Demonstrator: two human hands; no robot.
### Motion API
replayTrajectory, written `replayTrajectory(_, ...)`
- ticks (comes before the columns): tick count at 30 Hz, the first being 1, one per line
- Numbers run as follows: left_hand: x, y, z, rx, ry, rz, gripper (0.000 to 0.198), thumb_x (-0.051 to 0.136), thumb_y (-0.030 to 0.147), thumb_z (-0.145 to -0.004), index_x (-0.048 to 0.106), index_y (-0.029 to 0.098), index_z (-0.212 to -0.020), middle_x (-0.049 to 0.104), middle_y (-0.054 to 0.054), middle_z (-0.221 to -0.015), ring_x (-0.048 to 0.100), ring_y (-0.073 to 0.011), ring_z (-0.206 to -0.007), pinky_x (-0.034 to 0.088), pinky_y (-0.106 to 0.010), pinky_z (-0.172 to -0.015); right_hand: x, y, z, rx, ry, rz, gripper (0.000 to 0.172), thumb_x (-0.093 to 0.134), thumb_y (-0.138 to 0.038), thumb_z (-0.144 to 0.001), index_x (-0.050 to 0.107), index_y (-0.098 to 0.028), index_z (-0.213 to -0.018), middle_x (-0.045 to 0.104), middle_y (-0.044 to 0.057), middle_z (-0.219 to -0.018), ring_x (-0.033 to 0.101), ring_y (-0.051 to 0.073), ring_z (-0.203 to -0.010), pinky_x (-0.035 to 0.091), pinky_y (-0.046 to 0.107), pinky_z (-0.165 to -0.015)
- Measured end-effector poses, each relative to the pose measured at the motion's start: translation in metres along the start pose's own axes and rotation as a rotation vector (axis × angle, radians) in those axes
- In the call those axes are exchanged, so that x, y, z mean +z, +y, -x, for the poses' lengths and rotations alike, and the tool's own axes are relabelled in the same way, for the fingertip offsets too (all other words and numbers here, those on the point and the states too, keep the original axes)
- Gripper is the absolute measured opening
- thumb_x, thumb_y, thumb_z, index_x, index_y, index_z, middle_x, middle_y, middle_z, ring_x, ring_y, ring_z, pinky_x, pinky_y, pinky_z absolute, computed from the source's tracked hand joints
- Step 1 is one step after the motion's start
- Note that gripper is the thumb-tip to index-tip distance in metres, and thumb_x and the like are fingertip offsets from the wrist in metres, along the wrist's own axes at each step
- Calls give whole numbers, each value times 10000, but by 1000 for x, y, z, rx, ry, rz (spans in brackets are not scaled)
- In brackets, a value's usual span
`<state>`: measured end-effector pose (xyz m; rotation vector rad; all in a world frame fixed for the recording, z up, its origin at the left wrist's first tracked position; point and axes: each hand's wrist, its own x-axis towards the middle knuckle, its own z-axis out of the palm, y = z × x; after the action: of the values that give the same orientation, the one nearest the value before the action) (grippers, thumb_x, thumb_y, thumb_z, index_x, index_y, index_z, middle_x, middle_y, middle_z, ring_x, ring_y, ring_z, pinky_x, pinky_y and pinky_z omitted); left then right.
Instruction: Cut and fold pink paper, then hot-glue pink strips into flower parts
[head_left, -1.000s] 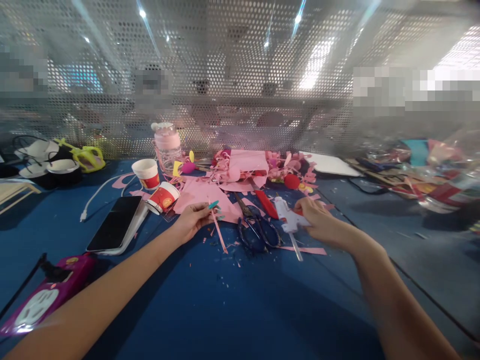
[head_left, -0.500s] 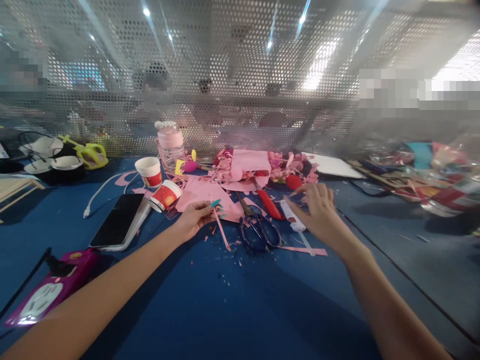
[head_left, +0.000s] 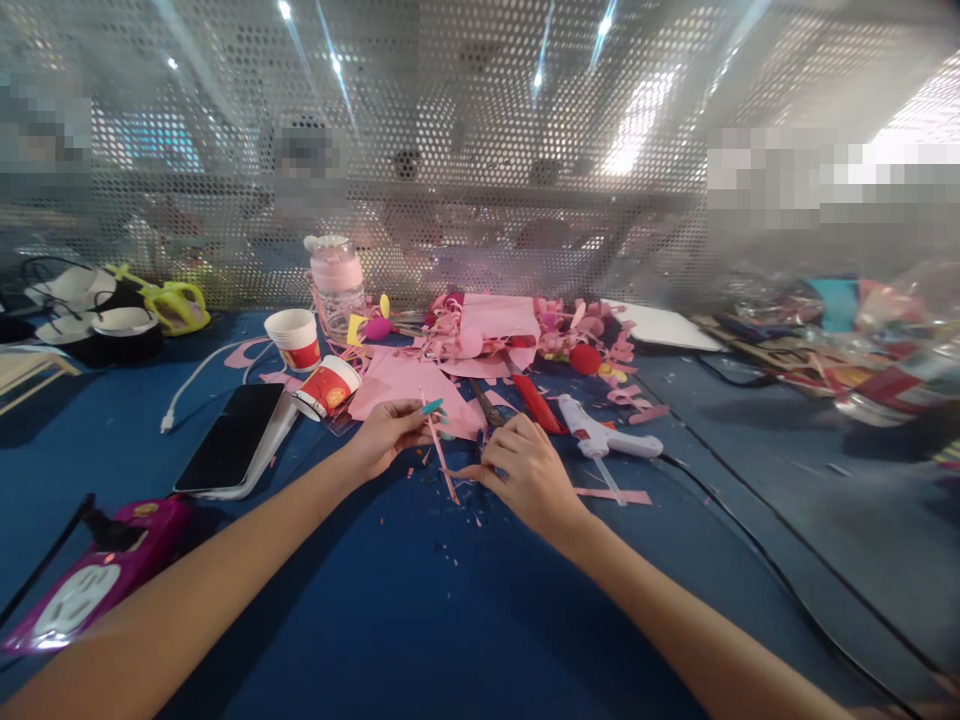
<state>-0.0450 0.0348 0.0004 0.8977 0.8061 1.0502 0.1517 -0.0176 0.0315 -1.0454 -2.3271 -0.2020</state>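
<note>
Between the thumb and fingers of my left hand (head_left: 394,435) is a thin pink paper strip (head_left: 442,460), slanting down toward the right. My right hand (head_left: 525,470) is beside the strip's lower end, over the blue-handled scissors (head_left: 491,408), which it mostly covers. Its fingers are curled, the thumb and index pointing at the strip; whether they touch it is unclear. Behind my left hand lies a pink paper sheet (head_left: 405,385). A white glue gun (head_left: 604,435) rests right of my right hand, near a red-handled tool (head_left: 538,403).
Two paper cups (head_left: 294,340), a phone (head_left: 236,435) and a purple power strip (head_left: 97,575) are on the left. Pink scraps (head_left: 499,325) are heaped at the back before a perforated screen (head_left: 450,220). A black cable (head_left: 750,525) crosses the right side.
My right hand has moved left from above the glue gun to the scissors and the strip's lower end, uncovering the glue gun. My left hand still holds the strip.
</note>
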Motion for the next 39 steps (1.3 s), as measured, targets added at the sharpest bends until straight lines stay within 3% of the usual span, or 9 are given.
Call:
replayTrajectory(11,6,-1,1,43,-30,-105,272,736,282,-599,648,93,-775,653,-56,-735,612,-116,-603,538,-214,-528,12,1,5,-34,-116,84,328,524,-419,-802,592,-177,-592,564,28,-664,414,163,-759,305,311,-694)
replayTrajectory(33,9,0,2,53,-4,-170,234,724,250,-607,639,92,-758,622,-32,-682,582,-94,-548,525,-202,-498,9,0,7,2,-101,-115,262,657,-379,-696,585,-175,-547,557,23,-694,402,168,-768,345,308,-716)
replayTrajectory(39,7,-2,1,62,-17,-166,288,738,290,-589,638,91,-772,621,-30,-684,579,-88,-559,530,-195,-511,11,1,4,36,-46,-56,306,590,-378,-761,579,-158,-549,549,35,-667,390,160,-749,348,307,-709)
